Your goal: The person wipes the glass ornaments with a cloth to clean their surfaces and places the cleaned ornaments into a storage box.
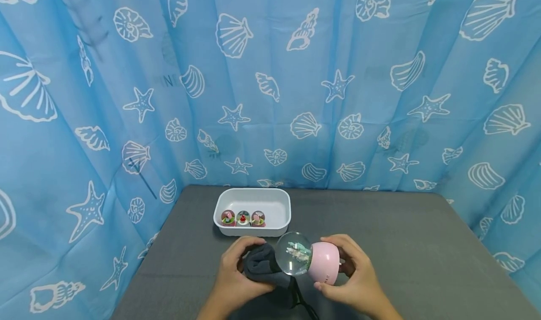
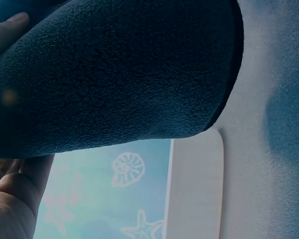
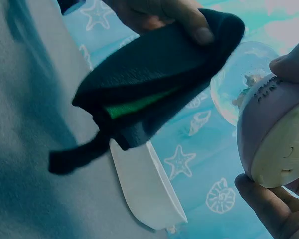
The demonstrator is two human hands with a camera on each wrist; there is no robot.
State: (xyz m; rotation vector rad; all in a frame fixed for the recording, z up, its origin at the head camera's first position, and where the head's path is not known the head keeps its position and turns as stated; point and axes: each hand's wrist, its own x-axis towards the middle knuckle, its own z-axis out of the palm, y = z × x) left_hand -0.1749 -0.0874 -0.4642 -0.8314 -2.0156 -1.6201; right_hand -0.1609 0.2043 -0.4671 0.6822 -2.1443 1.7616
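My left hand grips a folded dark grey cloth, thumb on the near side. In the right wrist view, a green patch shows between the folds and a dark strap hangs below. A snow globe with a clear ball and pink base lies tilted sideways in my right hand, held by the base. Its ball faces the cloth; whether they touch, I cannot tell. Small pale and green figures sit inside the ball. The base's cream underside faces the right wrist camera.
Behind the hands stands a white tray holding several small globes, three in a row: left globe, middle globe and right globe. The table has a grey cover. A blue shell-patterned curtain hangs behind.
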